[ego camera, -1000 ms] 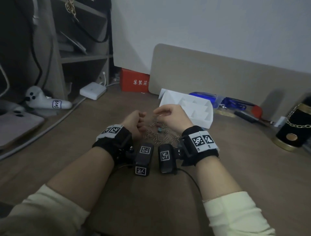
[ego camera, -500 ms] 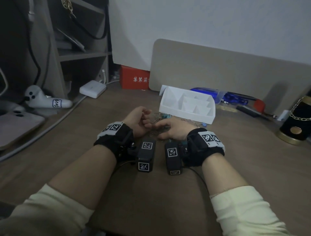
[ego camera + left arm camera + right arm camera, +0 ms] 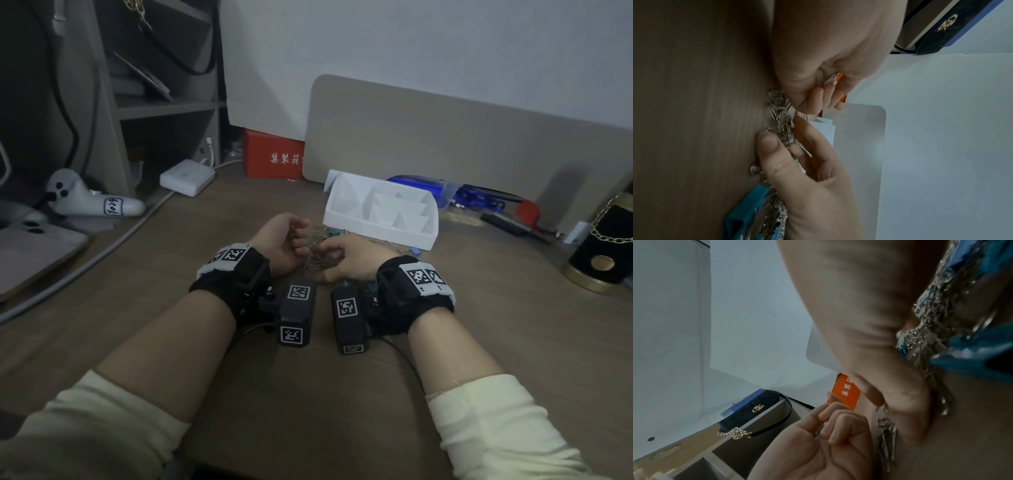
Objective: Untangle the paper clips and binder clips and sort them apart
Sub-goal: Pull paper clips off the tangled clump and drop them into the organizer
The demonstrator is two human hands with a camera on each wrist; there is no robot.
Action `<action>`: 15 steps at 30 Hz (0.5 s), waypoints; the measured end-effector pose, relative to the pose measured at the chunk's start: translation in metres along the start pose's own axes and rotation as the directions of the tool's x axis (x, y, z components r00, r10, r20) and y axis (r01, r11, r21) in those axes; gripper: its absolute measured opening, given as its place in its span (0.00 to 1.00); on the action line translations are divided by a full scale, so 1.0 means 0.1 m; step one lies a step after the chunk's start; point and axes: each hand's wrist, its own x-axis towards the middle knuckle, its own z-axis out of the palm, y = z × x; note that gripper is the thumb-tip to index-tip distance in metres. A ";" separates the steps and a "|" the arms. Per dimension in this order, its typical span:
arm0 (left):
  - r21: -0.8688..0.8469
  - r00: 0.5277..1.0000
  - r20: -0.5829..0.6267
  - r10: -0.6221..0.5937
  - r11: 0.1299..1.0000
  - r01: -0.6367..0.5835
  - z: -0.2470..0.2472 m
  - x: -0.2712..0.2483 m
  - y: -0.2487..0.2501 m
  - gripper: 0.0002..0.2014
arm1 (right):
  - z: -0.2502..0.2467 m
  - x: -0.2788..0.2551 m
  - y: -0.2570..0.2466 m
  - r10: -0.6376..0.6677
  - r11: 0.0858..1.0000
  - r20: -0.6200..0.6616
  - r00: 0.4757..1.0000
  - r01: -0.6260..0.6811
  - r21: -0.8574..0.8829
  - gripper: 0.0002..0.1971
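Note:
A heap of silver paper clips (image 3: 317, 262) tangled with teal binder clips (image 3: 748, 209) lies on the brown desk in front of a white compartment tray (image 3: 346, 224). My left hand (image 3: 296, 236) sits at the heap's left edge, fingers curled round a few paper clips (image 3: 831, 79) in its palm. My right hand (image 3: 329, 255) lies over the heap, thumb (image 3: 768, 146) down on the desk and forefinger (image 3: 803, 128) touching the clips, fingers fairly straight. Much of the heap is hidden under this hand. More teal binder clips (image 3: 972, 356) show by its palm.
A red box (image 3: 274, 156) and a beige board (image 3: 445, 137) stand behind the tray. Blue plastic items (image 3: 428, 186) and pens lie at right, with a black and gold tin (image 3: 606, 250) beyond. A white controller (image 3: 85, 202), charger (image 3: 186, 176) and cable lie at left.
My right hand, raised over the heap a second ago, has come down onto the clips. The left hand has stayed curled beside the heap.

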 end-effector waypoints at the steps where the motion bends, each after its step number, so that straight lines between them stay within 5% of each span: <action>1: 0.002 1.000 0.000 0.002 1.000 -0.002 0.00 0.00 0.00 0.11 | -0.01 0.00 0.00 0.001 1.000 -0.019 1.000 -0.001 -0.006 0.28; 5: 0.017 1.000 0.006 0.005 1.000 -0.005 0.01 0.01 0.00 0.11 | -0.02 -0.01 -0.01 -0.016 1.000 -0.109 0.994 0.018 0.020 0.17; 15: 0.022 1.000 0.008 -0.006 1.000 0.006 0.01 0.00 0.00 0.11 | -0.01 0.03 -0.06 -0.039 0.997 -0.173 0.984 0.028 -0.066 0.09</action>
